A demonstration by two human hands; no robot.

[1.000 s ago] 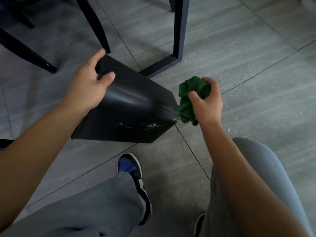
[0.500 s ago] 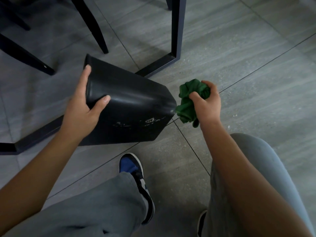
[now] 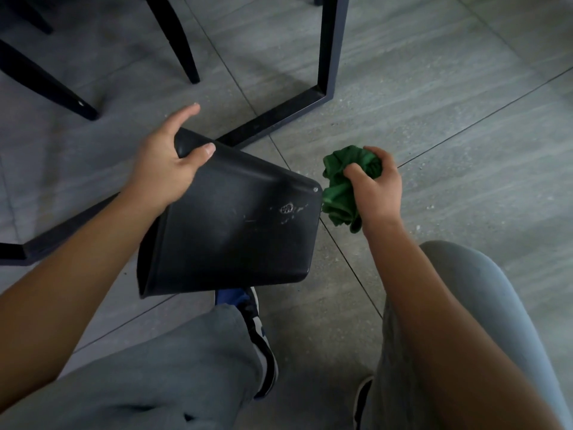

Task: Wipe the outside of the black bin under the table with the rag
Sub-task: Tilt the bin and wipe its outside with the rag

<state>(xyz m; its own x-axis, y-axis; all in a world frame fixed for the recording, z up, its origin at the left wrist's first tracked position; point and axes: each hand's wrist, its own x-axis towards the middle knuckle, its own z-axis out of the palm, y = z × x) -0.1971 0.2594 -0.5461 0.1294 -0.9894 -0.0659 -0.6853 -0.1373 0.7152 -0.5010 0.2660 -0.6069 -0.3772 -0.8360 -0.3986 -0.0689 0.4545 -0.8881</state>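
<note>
The black bin [image 3: 235, 231] is held tipped on its side above the floor, its scuffed wall facing up with white marks near its right end. My left hand [image 3: 167, 162] grips the bin's upper left corner, thumb on the facing wall and fingers behind it. My right hand [image 3: 376, 189] is closed on a crumpled green rag [image 3: 341, 193], which sits right beside the bin's right end at its upper corner. Whether the rag touches the bin I cannot tell.
A black metal table frame [image 3: 328, 57] stands on the grey tiled floor just behind the bin, its base bar running down to the left. Black chair legs [image 3: 176, 41] stand at the upper left. My grey-trousered knees and a blue shoe [image 3: 248, 308] fill the lower view.
The bin has been turned in my left hand so a broader wall faces up, and it has come closer to me. My right hand with the rag has stayed at the bin's right end.
</note>
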